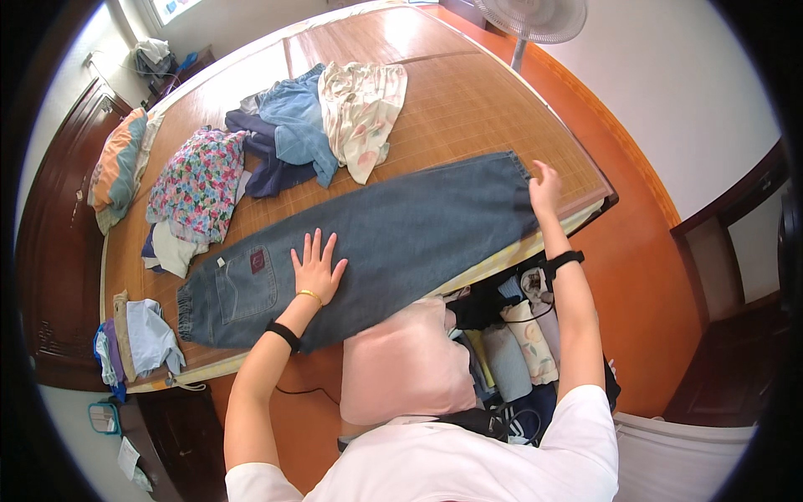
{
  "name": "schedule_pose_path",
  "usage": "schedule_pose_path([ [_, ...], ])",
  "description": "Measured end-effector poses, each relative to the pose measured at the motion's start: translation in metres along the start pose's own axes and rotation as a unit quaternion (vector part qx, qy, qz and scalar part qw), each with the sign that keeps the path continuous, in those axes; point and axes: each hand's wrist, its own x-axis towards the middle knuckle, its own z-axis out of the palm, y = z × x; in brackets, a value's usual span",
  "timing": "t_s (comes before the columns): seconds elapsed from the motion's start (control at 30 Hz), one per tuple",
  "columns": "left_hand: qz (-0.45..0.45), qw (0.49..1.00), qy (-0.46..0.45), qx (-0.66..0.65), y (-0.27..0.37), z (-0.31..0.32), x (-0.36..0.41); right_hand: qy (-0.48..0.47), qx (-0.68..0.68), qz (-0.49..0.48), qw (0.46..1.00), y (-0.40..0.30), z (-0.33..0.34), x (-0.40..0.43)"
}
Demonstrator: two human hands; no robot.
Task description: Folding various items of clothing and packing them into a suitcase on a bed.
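A pair of blue denim jeans (401, 226), folded lengthwise, lies across the bed mat (464, 119). Its elastic waistband (184, 314) points to the left, and a back pocket (248, 282) with a dark red patch faces up. My left hand (317, 270) rests flat on the denim beside that pocket, fingers spread. At the hem end on the right, my right hand (547, 188) is beside the leg cuff (519, 168), its fingers apart and nothing seen in them. Whether it touches the cuff is not plain.
Beyond the jeans lie cream printed pants (361, 113), light-blue denim (301, 125) and a floral garment (197, 182). Folded clothes (147, 336) stand at the left corner. Pink fabric (408, 367) covers my lap, beside packed clothes (508, 351). A fan (533, 19) stands beyond the bed.
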Motion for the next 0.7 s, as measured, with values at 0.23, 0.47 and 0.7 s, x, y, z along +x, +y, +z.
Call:
schedule_pose_path([
  [0.23, 0.006, 1.0, 0.004, -0.017, 0.006, 0.002, 0.0, -0.116, 0.016, -0.069, 0.991, 0.008, 0.059, 0.015],
  [0.47, -0.006, 1.0, 0.007, -0.02, 0.004, -0.006, -0.008, -0.135, -0.14, -0.135, 0.972, -0.004, 0.073, 0.051],
  [0.7, -0.007, 1.0, 0.001, -0.017, 0.005, 0.002, -0.008, -0.233, -0.028, 0.059, 0.97, 0.034, 0.109, 0.034],
])
